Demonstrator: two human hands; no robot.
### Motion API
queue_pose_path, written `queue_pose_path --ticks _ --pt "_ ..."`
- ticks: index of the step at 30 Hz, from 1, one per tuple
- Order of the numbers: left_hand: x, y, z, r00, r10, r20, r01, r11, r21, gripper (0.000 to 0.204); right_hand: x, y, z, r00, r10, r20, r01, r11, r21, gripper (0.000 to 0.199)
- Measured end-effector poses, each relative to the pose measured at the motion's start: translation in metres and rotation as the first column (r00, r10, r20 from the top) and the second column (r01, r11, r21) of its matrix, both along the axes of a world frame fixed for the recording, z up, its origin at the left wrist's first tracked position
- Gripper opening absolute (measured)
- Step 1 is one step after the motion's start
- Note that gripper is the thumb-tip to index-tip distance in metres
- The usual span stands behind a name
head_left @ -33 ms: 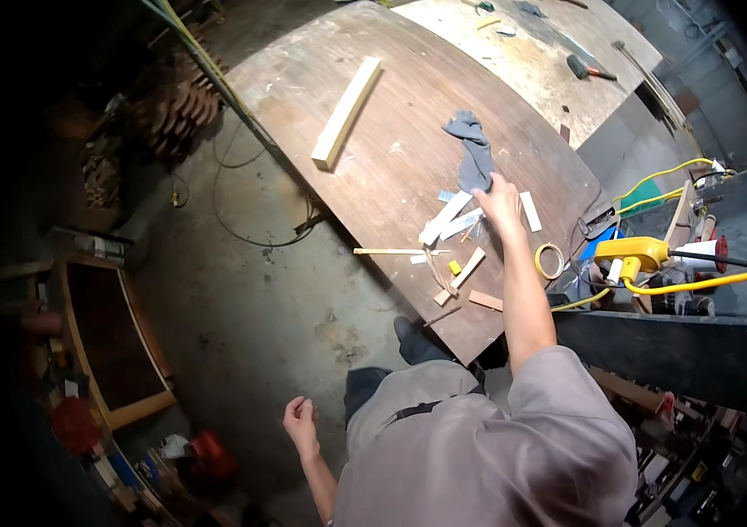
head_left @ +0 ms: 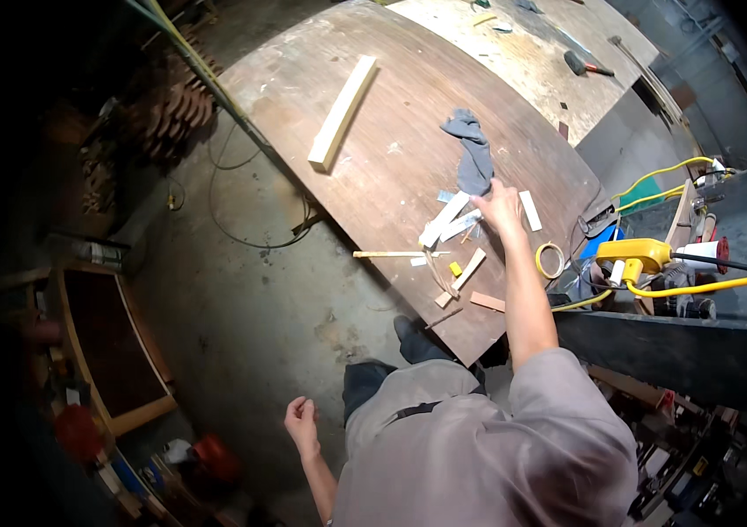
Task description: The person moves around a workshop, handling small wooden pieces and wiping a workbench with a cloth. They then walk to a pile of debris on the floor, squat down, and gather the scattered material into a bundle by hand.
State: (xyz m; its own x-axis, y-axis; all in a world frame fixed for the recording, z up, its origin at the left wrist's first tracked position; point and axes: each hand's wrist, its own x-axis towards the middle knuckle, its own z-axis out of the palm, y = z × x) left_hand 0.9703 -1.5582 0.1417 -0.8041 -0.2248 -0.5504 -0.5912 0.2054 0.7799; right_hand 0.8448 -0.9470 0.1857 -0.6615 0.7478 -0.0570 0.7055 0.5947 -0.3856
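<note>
My right hand (head_left: 500,211) reaches over the brown tabletop (head_left: 417,105), with thumb and forefinger apart. Its fingertips are at the lower end of a crumpled grey cloth (head_left: 474,158), beside two pale flat strips, one of them a white strip (head_left: 445,218). Whether the fingers touch the cloth or a strip is hard to make out. A separate short white strip (head_left: 530,211) lies to the right of the hand. Low on the left, my left hand (head_left: 301,423) hangs over the floor, fingers curled and no object visible in them.
A long squared wood piece (head_left: 343,114) lies farther back. Nearer me are a thin stick (head_left: 400,254), wood scraps, a small yellow piece (head_left: 455,269) and a tape roll (head_left: 550,261). A yellow power-cord box (head_left: 632,253) sits at right; a mallet (head_left: 586,65) rests on the far table.
My right hand has drawn very slightly back toward me from the grey cloth, and its forefinger has shifted. The view has moved a little; the left hand stays put.
</note>
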Motion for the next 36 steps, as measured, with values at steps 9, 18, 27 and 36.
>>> queue_pose_path --ticks 9,18,27,36 --pt "-0.201 0.008 -0.046 0.885 -0.46 0.066 0.462 0.887 -0.017 0.021 0.009 -0.047 -0.028 0.875 0.443 0.195 -0.477 0.859 0.186 0.039" --pt "-0.38 -0.008 -0.029 0.689 -0.719 -0.09 0.703 0.694 -0.155 0.021 -0.02 -0.052 -0.032 0.815 0.512 0.272 -0.574 0.779 0.254 0.039" --pt "-0.38 0.082 0.03 0.728 -0.672 -0.139 0.685 0.723 0.09 0.029 -0.054 -0.041 0.01 0.964 0.204 -0.172 -0.192 0.978 0.081 0.009" --pt "-0.327 0.307 0.112 0.705 -0.694 -0.15 0.605 0.476 0.639 0.059 -0.119 -0.204 0.047 0.696 0.35 -0.626 -0.365 0.924 0.111 0.014"
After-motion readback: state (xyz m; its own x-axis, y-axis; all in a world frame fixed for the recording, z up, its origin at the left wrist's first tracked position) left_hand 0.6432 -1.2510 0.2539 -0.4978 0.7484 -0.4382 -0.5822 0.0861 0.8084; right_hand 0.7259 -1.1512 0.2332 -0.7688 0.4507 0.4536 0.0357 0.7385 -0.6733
